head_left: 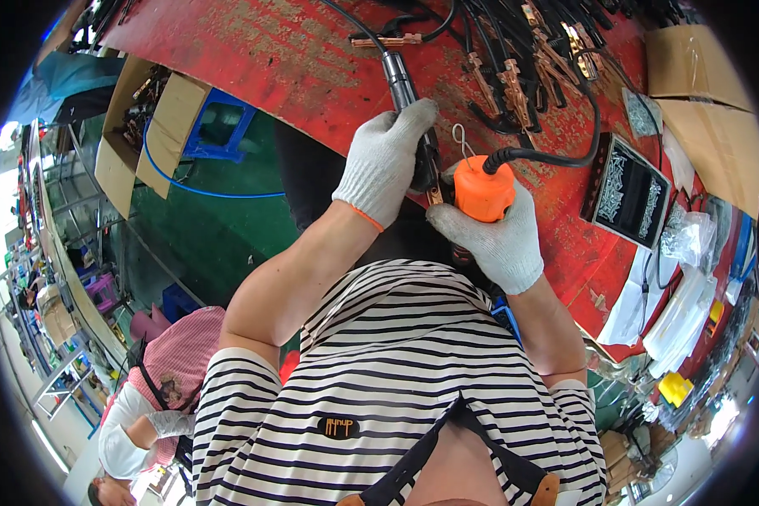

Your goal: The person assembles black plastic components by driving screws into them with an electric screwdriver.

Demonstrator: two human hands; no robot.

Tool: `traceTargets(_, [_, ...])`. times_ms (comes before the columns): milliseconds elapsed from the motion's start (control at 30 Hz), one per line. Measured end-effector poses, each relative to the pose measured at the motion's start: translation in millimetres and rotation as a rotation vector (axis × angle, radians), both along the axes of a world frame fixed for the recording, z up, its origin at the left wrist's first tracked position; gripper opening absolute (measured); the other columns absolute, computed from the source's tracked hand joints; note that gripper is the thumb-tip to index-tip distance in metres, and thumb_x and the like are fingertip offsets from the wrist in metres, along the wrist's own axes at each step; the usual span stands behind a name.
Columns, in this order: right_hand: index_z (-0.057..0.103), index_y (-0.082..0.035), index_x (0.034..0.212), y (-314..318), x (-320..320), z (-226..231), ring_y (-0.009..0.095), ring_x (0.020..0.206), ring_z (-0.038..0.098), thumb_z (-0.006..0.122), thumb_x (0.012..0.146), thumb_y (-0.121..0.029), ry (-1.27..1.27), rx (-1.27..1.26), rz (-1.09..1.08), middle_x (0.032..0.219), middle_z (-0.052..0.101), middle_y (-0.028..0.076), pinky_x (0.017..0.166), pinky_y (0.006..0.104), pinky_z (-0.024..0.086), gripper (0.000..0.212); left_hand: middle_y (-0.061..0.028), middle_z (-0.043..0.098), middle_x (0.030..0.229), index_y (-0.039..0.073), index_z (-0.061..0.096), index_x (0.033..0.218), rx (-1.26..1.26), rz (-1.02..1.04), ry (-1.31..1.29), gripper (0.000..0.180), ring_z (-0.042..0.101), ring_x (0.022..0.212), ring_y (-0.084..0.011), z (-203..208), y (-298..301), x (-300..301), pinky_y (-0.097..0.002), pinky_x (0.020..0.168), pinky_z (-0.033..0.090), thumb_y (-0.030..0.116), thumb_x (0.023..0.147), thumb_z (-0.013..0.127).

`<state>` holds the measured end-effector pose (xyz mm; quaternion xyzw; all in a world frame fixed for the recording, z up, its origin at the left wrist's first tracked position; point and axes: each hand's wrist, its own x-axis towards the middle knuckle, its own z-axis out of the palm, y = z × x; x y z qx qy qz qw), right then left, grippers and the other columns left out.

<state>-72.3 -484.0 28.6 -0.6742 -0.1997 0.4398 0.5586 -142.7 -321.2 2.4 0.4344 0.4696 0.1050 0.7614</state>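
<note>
My left hand point(384, 160), in a white knitted glove with an orange cuff, is closed around a black tubular handle point(399, 80) that has a black cable at its far end. A narrow copper piece point(434, 192) shows at the handle's near end, between my hands. My right hand point(506, 240), gloved in white too, grips an orange and black electric screwdriver point(484, 187) held upright, with a wire hook and a thick black cord at its top. The screwdriver's tip is hidden below the hand, so I cannot tell whether it touches the copper piece.
Several copper clamp parts point(512, 84) on black cables lie on the worn red table point(312, 76). A black tray of small metal parts point(626, 196) sits to the right, near cardboard boxes point(708, 110). Left are an open carton point(170, 126), a blue stool point(219, 126) and a seated person point(173, 371).
</note>
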Motion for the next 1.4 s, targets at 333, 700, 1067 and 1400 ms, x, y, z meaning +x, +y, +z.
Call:
traceTargets(333, [0.068, -0.002, 0.115, 3.9, -13.7, -0.1, 0.01, 0.089, 0.066, 0.088, 0.08, -0.015, -0.13, -0.064, -0.084, 0.098, 0.073, 0.003, 0.086, 0.0298, 0.055, 0.043, -0.0036, 0.063, 0.08, -0.004, 0.066, 0.099, 0.068, -0.052, -0.02, 0.044, 0.056, 0.071, -0.012, -5.9, -0.6, -5.7, -0.0307, 0.066, 0.046, 0.039, 0.094, 0.074])
traceTargets(700, [0.067, -0.002, 0.121, 10.0, -25.4, -15.3, 0.013, 0.092, 0.069, 0.087, 0.08, -0.011, -0.065, -0.055, -0.191, 0.103, 0.075, 0.006, 0.087, 0.0311, 0.056, 0.046, -0.0048, 0.063, 0.093, -0.002, 0.064, 0.113, 0.073, -0.198, 0.041, 0.046, 0.057, 0.085, -0.012, 2.4, -11.9, -15.0, -0.0295, 0.075, 0.047, 0.043, 0.1, 0.064])
traceTargets(1067, [0.069, -0.002, 0.113, 25.7, 0.3, 3.8, 0.007, 0.086, 0.063, 0.087, 0.084, -0.012, 0.102, 0.094, -0.173, 0.098, 0.069, 0.0, 0.08, 0.0271, 0.053, 0.035, -0.005, 0.066, 0.087, 0.007, 0.063, 0.11, -0.259, -0.17, -0.102, 0.04, 0.062, 0.069, -0.0139, 14.9, 9.2, -45.1, -0.0292, 0.061, 0.051, 0.046, 0.104, 0.06])
traceTargets(1400, [0.067, 0.0, 0.121, 61.4, 21.0, -20.9, 0.014, 0.076, 0.068, 0.08, 0.086, -0.011, 0.127, -0.003, -0.047, 0.093, 0.071, 0.006, 0.07, 0.0282, 0.053, 0.039, -0.0026, 0.06, 0.07, 0.013, 0.063, 0.114, -0.504, -0.044, -0.317, 0.053, 0.048, 0.05, -0.0134, 1.3, 13.6, -63.6, -0.0239, 0.046, 0.035, 0.062, 0.11, 0.042])
